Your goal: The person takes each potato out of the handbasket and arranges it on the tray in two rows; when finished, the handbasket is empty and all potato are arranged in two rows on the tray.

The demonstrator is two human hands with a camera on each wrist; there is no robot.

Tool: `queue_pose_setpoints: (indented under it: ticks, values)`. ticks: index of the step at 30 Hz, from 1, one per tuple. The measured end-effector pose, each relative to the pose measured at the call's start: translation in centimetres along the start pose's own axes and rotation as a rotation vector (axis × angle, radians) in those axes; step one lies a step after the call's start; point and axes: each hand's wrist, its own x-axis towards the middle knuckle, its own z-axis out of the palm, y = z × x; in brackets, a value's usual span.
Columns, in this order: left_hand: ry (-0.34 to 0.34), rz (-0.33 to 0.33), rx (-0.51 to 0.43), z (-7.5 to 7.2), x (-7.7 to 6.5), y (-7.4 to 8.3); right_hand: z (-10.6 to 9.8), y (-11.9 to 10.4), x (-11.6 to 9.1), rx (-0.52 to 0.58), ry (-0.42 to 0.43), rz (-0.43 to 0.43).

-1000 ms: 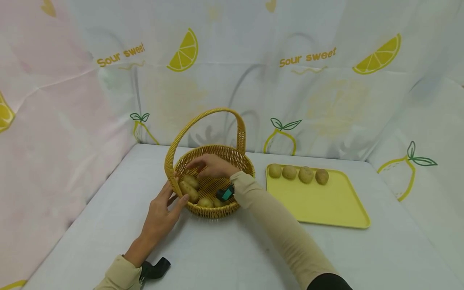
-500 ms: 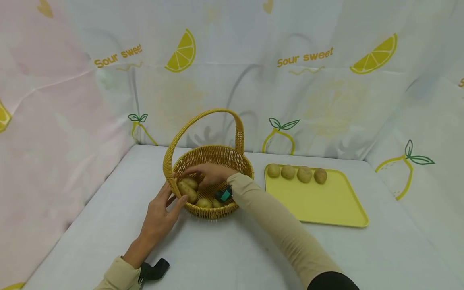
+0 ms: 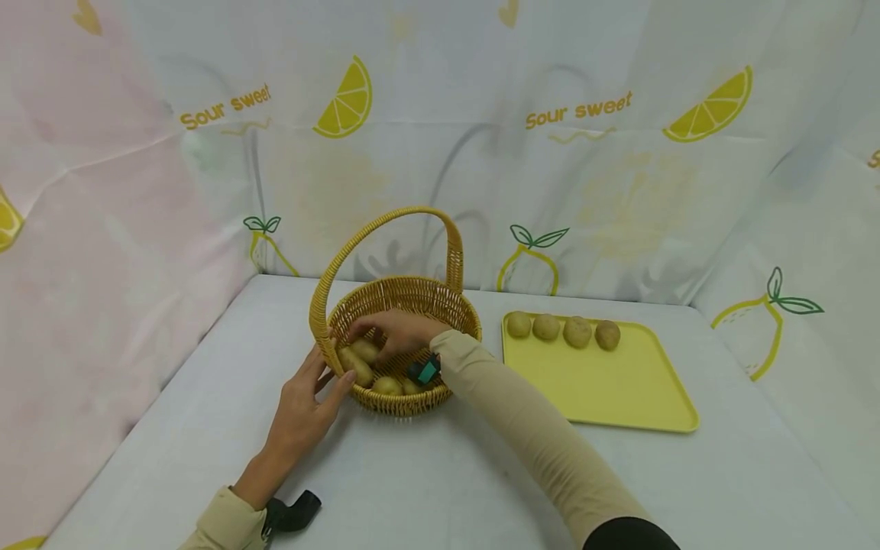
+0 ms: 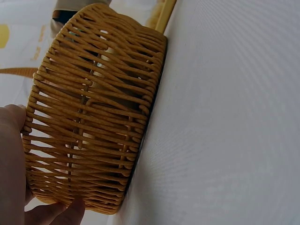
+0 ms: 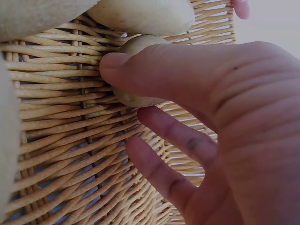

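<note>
I only see pt. of potato (image 5: 135, 99) behind R hand (image 5: 225, 108), R-wrist cam; L hand (image 4: 11, 168) cropped, L-wrist cam.

Under the arch of the handle (image 3: 415, 209) there is room to reach into the basket (image 3: 402, 406), but the right hand (image 3: 402, 331) fills much of it. The left hand (image 3: 305, 401) blocks the left side, potatoes (image 3: 355, 367) crowd the near left floor. The right sleeve (image 3: 529, 416) bars the front way between basket and tray (image 3: 598, 389). Cloth (image 3: 426, 153) walls the back. On the tray, room lies before a row of potatoes (image 3: 577, 332).
</note>
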Motion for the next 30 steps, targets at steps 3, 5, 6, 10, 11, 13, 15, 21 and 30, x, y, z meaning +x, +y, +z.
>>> queue_pose_setpoints:
  ticks: [3,5,6,10,11,13,15,21,30]
  values:
    - [0.003,0.001,0.000,-0.01,0.02,0.00,-0.08,0.05,0.01,0.012,0.015,0.013]
    - [0.004,0.000,0.001,-0.02,0.04,0.03,-0.15,0.05,0.01,0.014,0.020,0.028]
    - [0.004,-0.001,0.002,-0.03,0.05,0.05,-0.18,0.02,0.00,0.014,0.019,0.033]
    - [0.002,-0.003,0.006,-0.04,0.01,0.06,-0.22,-0.12,-0.06,-0.004,0.019,0.055]
    - [0.002,-0.004,0.005,-0.04,-0.01,0.05,-0.22,-0.13,-0.07,-0.010,0.021,0.058]
    - [0.002,-0.004,0.004,-0.03,-0.06,-0.01,-0.18,-0.09,-0.06,-0.014,0.030,0.067]
    - [0.005,-0.003,0.000,-0.02,-0.09,-0.05,-0.17,0.00,-0.05,-0.013,0.043,0.078]
    - [0.008,-0.001,-0.010,-0.04,-0.08,-0.05,-0.23,0.11,-0.09,0.008,0.088,0.125]
    - [-0.009,-0.025,-0.002,-0.12,-0.13,0.31,-0.47,0.24,-0.31,0.079,0.205,0.163]
